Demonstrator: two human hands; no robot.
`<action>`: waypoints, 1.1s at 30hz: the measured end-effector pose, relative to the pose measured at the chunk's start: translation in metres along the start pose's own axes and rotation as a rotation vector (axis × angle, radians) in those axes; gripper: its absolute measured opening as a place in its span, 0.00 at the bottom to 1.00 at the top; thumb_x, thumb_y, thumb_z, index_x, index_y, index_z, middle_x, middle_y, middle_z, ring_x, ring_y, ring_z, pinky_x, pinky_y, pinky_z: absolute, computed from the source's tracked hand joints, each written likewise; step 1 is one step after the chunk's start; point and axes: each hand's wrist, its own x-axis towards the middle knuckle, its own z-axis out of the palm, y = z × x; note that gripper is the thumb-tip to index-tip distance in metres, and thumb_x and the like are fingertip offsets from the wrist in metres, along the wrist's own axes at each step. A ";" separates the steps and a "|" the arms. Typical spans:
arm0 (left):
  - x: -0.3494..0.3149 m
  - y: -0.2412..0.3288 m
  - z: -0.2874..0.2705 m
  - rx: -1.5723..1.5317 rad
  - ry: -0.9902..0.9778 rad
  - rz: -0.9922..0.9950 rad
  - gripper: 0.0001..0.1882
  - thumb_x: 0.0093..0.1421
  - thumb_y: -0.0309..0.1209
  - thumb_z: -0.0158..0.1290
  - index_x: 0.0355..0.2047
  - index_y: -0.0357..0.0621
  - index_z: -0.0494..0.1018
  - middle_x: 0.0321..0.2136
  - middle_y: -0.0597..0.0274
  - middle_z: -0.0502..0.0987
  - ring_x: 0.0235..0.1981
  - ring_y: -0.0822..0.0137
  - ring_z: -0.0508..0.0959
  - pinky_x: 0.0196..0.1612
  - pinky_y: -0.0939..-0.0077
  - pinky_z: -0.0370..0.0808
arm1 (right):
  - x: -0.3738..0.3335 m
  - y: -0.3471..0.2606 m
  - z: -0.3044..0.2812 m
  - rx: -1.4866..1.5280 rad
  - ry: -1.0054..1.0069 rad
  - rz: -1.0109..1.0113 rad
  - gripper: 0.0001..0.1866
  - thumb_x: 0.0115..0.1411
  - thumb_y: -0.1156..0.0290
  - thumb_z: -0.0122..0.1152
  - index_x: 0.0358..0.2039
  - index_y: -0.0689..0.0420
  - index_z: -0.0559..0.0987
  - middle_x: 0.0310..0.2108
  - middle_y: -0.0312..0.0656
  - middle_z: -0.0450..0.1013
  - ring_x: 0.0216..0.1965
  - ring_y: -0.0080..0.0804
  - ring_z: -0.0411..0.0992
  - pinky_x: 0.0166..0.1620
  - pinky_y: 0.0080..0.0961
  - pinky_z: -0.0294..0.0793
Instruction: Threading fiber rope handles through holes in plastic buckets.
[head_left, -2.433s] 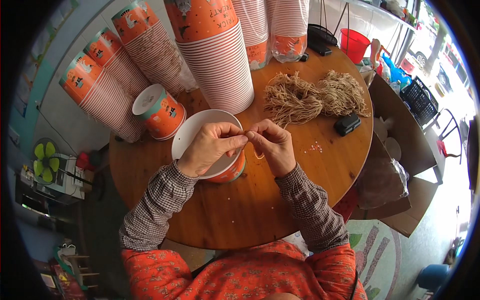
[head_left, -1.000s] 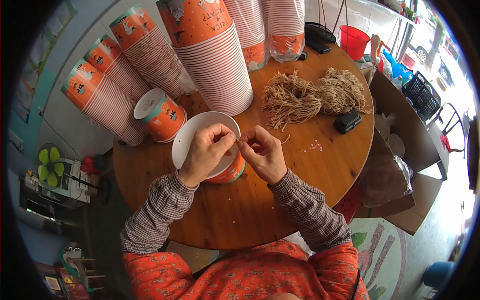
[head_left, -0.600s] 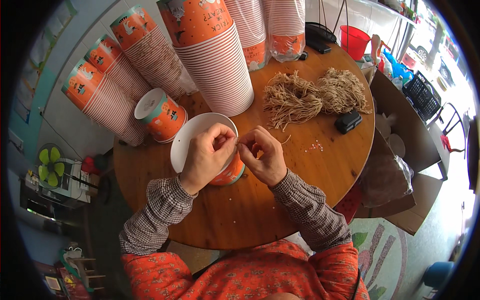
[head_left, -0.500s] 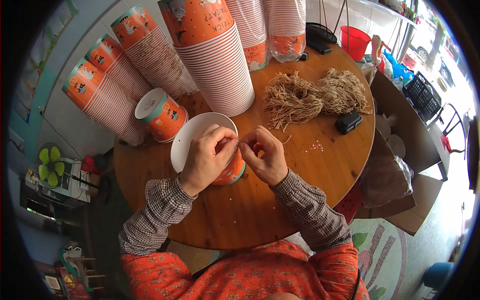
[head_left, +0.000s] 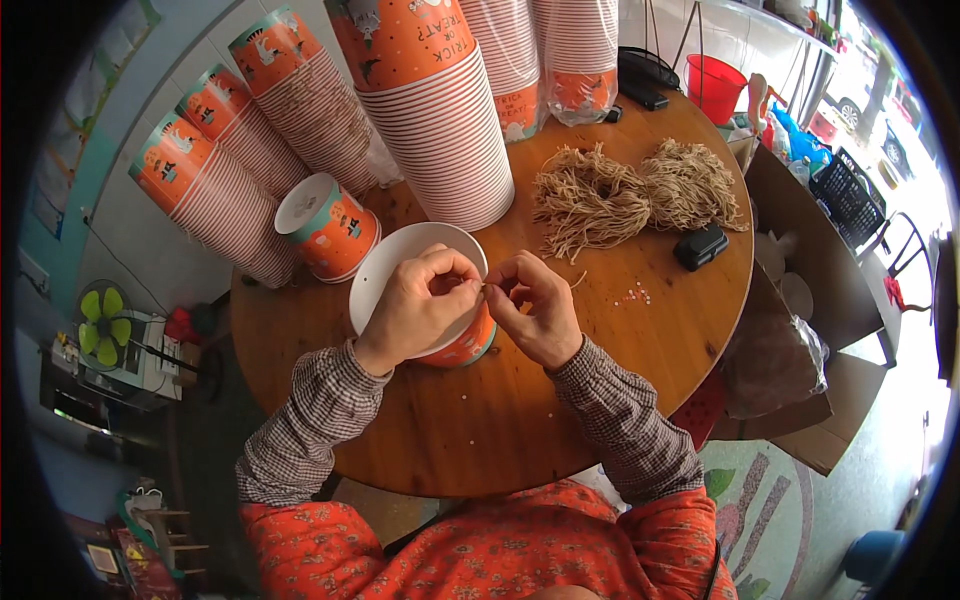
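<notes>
My left hand (head_left: 420, 305) is closed in a pinch over the near right side of a white-lined orange paper bucket (head_left: 385, 275). Its fingertips meet those of my right hand (head_left: 535, 308), which pinches as well. Between them is a thin tan cord (head_left: 487, 287), largely covered by the fingers. A curled tan cord end (head_left: 580, 281) shows just beyond my right hand. The bucket stands upright on the round wooden table, with a small hole near its left rim. My hands hide part of its opening and side.
Tall stacks of orange paper buckets (head_left: 440, 150) line the far and left side of the table (head_left: 640, 350). Two bundles of tan cord (head_left: 590, 200) lie at the right, near a black case (head_left: 700, 246) and scattered small beads (head_left: 633, 294). Open cardboard boxes (head_left: 815, 250) stand beyond the right edge.
The whole view has shifted slightly. My hands keep their pinch at the bucket's right rim, with only small finger movements.
</notes>
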 end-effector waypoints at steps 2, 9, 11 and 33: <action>0.001 0.003 -0.003 -0.398 -0.090 -0.318 0.03 0.58 0.24 0.52 0.32 0.38 0.74 0.27 0.69 0.73 0.27 0.76 0.72 0.34 0.83 0.70 | 0.000 0.000 0.000 0.030 0.000 0.009 0.05 0.54 0.77 0.61 0.31 0.62 0.75 0.29 0.36 0.70 0.24 0.18 0.68 0.27 0.16 0.68; 0.002 -0.007 -0.005 -0.917 -0.099 -0.584 0.06 0.61 0.27 0.52 0.36 0.37 0.75 0.27 0.71 0.73 0.27 0.80 0.68 0.34 0.86 0.69 | 0.000 -0.001 0.002 0.100 0.047 0.043 0.05 0.57 0.78 0.60 0.34 0.62 0.75 0.30 0.36 0.73 0.28 0.19 0.71 0.30 0.16 0.71; 0.001 -0.011 -0.004 -1.003 -0.092 -0.599 0.07 0.61 0.27 0.53 0.37 0.37 0.75 0.27 0.71 0.73 0.27 0.80 0.68 0.34 0.87 0.69 | -0.001 0.000 0.002 0.163 0.047 0.067 0.06 0.57 0.78 0.62 0.36 0.62 0.75 0.30 0.37 0.75 0.30 0.20 0.74 0.32 0.17 0.74; 0.002 -0.011 0.013 -0.403 -0.057 -0.242 0.05 0.64 0.24 0.49 0.39 0.36 0.70 0.29 0.67 0.75 0.22 0.83 0.69 0.24 0.90 0.66 | 0.001 -0.001 -0.005 0.101 0.089 0.085 0.05 0.57 0.77 0.60 0.33 0.64 0.76 0.27 0.38 0.76 0.29 0.18 0.75 0.31 0.17 0.75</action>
